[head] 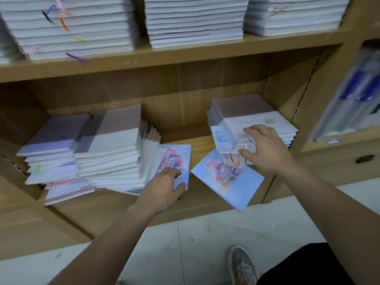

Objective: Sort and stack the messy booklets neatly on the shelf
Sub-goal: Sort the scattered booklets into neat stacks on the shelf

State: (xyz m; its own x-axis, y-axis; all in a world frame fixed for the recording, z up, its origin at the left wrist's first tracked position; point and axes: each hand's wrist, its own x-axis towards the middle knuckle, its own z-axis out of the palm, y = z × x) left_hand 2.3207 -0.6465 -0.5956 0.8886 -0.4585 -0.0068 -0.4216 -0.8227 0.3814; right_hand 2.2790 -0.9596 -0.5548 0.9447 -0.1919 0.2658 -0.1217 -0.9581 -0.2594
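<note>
Wooden shelf unit (185,56): upper stacks (195,21) are sitting square. The lower shelf (202,145) is holding the mess.

Left pile (107,140): two stacks are leaning side by side, edges fanning out, bottom booklets jutting toward the front.

Right pile (246,112): shorter, skewed, ribbon markers (231,157) dangling from its near edge.

Two loose blue booklets. The first blue booklet (178,153) is lying flat just beside the left pile. The second blue booklet (242,186) is lying tilted, overhanging the shelf lip, its far corner tucked under the right pile.

Right hand (267,149) is gripping the right pile's near edge, fingers spread on top, thumb low on the front.

Left hand (162,188) is resting bent fingers on the first blue booklet, thumb at its near corner. Cannot tell if it is pinching.

Judgement: squaring up comes first. Lifting the right pile slightly would free the trapped corner. Supporting the overhanging booklet matters, as it looks likely to slide off. Matching covers should go together, spines aligned.
</note>
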